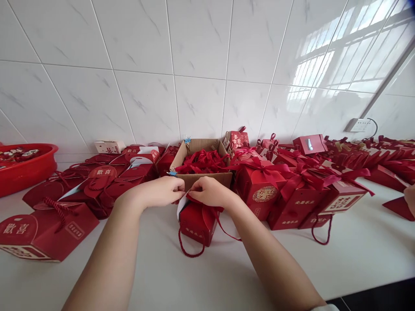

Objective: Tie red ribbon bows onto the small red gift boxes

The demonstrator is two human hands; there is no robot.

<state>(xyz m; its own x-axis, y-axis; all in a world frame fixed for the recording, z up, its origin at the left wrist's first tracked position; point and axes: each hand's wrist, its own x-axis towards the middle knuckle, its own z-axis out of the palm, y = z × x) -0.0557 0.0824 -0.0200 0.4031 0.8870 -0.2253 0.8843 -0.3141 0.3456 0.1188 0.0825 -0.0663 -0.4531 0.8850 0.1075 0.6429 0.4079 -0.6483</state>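
A small red gift box [199,222] stands on the white table in front of me, its pale-lined flap raised on the left. A twisted red cord handle hangs down its near side, and a thin red ribbon [227,230] trails off to the right. My right hand [209,192] is closed at the top of this box, fingertips pinched on its upper edge. My left hand [165,191] is closed beside the raised flap, fingers curled; what lies between them is hidden.
Behind the hands, an open cardboard box [207,179] holds a heap of red ribbons. Several red gift boxes [78,224] crowd the left; ribbon-tied ones [259,198] fill the right. A red basin [29,172] stands far left. Another person's hand [410,199] shows at the right edge.
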